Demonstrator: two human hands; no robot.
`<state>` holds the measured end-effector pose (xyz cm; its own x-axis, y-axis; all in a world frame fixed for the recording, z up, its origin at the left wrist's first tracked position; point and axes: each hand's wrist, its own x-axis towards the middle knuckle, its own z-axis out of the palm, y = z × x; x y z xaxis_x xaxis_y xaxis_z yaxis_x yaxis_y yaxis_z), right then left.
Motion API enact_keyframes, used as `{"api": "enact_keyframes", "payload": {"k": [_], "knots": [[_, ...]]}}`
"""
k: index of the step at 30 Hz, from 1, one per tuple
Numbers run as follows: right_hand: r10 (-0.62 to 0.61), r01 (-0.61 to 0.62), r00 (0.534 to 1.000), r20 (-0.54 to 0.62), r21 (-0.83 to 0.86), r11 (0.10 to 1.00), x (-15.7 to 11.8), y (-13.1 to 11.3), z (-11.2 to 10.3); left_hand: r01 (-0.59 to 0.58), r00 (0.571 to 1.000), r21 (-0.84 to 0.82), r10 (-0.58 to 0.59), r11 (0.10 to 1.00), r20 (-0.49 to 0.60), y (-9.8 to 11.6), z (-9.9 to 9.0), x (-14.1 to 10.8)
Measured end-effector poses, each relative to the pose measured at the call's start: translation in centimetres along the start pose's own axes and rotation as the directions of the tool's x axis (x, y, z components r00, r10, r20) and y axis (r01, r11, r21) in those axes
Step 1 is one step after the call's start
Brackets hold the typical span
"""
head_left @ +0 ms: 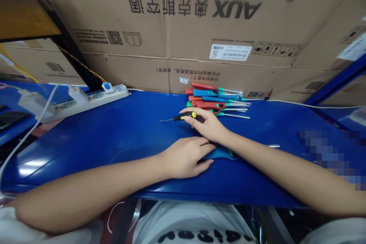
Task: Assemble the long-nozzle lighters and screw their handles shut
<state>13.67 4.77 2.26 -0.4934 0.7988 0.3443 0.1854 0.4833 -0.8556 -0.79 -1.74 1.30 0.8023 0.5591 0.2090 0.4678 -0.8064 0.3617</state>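
My right hand (210, 125) pinches a small screwdriver (180, 117) with a black and yellow handle. Its thin shaft points left, above the blue table. Just below, my left hand (186, 157) is closed round the handle of a blue long-nosed lighter (219, 154) lying on the table. My right forearm crosses over that lighter and hides its middle; its metal tube shows beyond the arm. Behind my right hand lies a pile of several long-nosed lighters, among them a red lighter (204, 104) and another blue lighter (205, 93), with their metal tubes pointing right.
A large cardboard box (183, 26) stands along the back of the blue table (120, 133). On the left is a white power strip (94, 101) with plugs and a white cable (34, 126). A thin cable (300, 103) runs along the back right.
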Motion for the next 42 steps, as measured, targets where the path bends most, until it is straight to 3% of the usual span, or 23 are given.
{"api": "enact_keyframes", "payload": {"k": [6,11,15,18,23,27,30,36,42], "knots": [[0.024,-0.024,1.0,-0.01,0.029,0.999,0.2,-0.2,0.1,-0.001,0.999,-0.111,-0.003,0.994,-0.035,0.0,0.2,0.0],[0.1,-0.063,0.977,-0.189,0.19,0.98,-0.7,-1.6,-1.4,-0.044,0.998,-0.118,0.039,0.992,-0.043,0.0,0.3,0.0],[0.18,-0.027,0.89,-0.419,0.346,0.938,-1.8,-2.4,-4.0,-0.047,0.996,-0.182,0.033,0.982,-0.078,-0.4,1.0,0.2],[0.215,0.043,0.804,-0.555,0.414,0.909,-2.5,-2.0,-5.9,0.011,0.986,-0.275,-0.056,0.961,-0.155,-0.9,1.5,0.5],[0.332,0.055,0.732,-0.595,0.537,0.842,-2.7,-0.8,-7.7,0.128,0.93,-0.514,-0.282,0.849,-0.235,-1.4,1.7,1.1],[0.333,0.07,0.721,-0.608,0.542,0.838,-2.6,-0.3,-8.0,0.089,0.859,-0.668,-0.397,0.739,-0.325,-1.7,1.4,1.3],[0.302,0.064,0.73,-0.613,0.501,0.863,-2.6,0.2,-7.9,0.062,0.829,-0.645,-0.399,0.762,-0.391,-1.7,1.0,1.3],[0.283,0.023,0.764,-0.58,0.462,0.886,-2.7,0.5,-7.5,0.072,0.835,-0.522,-0.338,0.85,-0.434,-1.2,0.2,1.0],[0.274,-0.013,0.776,-0.568,0.42,0.908,-2.7,0.5,-7.6,0.032,0.837,-0.496,-0.295,0.868,-0.461,-1.1,0.0,1.0]]}}
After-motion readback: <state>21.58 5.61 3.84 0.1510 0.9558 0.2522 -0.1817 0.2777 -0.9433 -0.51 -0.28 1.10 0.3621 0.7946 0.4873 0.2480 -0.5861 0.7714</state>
